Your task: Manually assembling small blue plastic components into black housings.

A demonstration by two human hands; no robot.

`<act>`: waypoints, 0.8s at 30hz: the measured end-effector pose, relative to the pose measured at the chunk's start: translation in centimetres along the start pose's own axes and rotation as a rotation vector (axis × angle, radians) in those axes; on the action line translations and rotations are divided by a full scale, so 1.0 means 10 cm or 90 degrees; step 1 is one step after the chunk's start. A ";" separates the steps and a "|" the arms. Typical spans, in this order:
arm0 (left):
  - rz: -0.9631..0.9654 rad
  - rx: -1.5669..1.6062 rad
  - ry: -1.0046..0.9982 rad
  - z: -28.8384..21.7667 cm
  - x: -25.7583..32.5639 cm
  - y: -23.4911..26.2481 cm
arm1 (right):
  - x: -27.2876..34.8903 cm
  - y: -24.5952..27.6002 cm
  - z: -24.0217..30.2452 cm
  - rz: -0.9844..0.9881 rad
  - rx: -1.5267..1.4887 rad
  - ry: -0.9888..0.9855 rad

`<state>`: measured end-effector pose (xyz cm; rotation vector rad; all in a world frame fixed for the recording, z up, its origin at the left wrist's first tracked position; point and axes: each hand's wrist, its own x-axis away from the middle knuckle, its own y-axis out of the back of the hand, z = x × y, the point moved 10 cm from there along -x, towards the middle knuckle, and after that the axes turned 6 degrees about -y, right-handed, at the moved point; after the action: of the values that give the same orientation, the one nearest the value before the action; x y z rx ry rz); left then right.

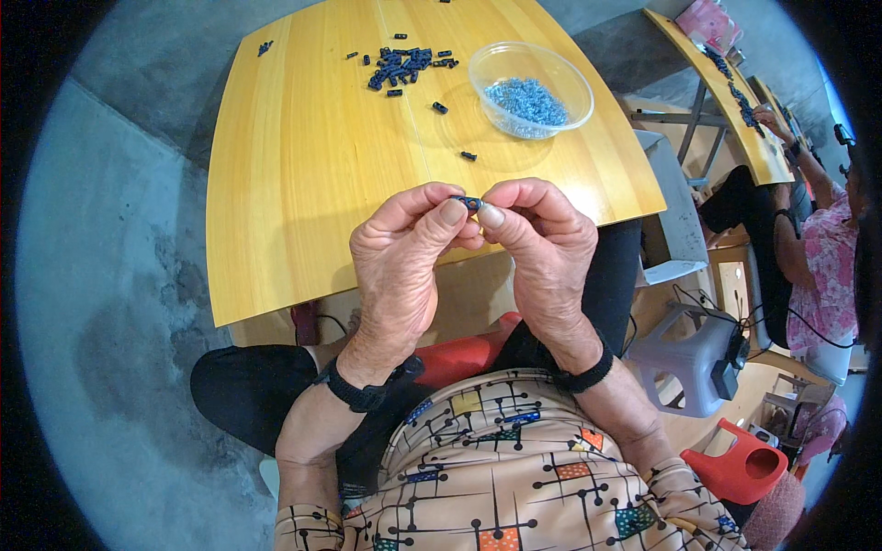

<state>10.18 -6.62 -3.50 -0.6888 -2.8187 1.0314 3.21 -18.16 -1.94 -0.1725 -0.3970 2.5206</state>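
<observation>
Just above the near edge of the table, my left hand [404,248] pinches a small black block with round holes [469,204] between thumb and fingers. My right hand [551,253] is closed in a pinch at the block's right end. A tiny pale glint shows at its fingertips, but what it holds is too small to make out. Beyond my hands lies a loose black piece [469,156], with another black piece [440,108] farther off. A pile of similar black blocks [402,69] sits toward the far side. To its right, a clear plastic bowl [551,62] holds many small bluish-silver metal pieces [526,101].
The yellow wooden table [294,184] spans the view before me. A few dark bits [265,48] lie at its far left. On the right are a grey stool [684,358], a red stool [744,459] and another person [822,266] at a second table [726,92].
</observation>
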 end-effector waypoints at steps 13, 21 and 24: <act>0.028 -0.042 -0.041 -0.10 -0.02 -0.06 | 0.04 -0.09 0.46 0.052 0.282 0.288; 0.030 -0.044 -0.036 -0.06 0.00 -0.05 | -0.03 -0.05 0.31 0.079 0.248 0.179; 0.036 -0.056 -0.031 -0.03 -0.01 -0.04 | -0.03 -0.08 0.27 0.112 0.124 0.087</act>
<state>10.19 -6.75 -2.97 -0.7670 -2.9180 0.9501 3.29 -18.30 0.89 -0.3143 -0.0838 2.6820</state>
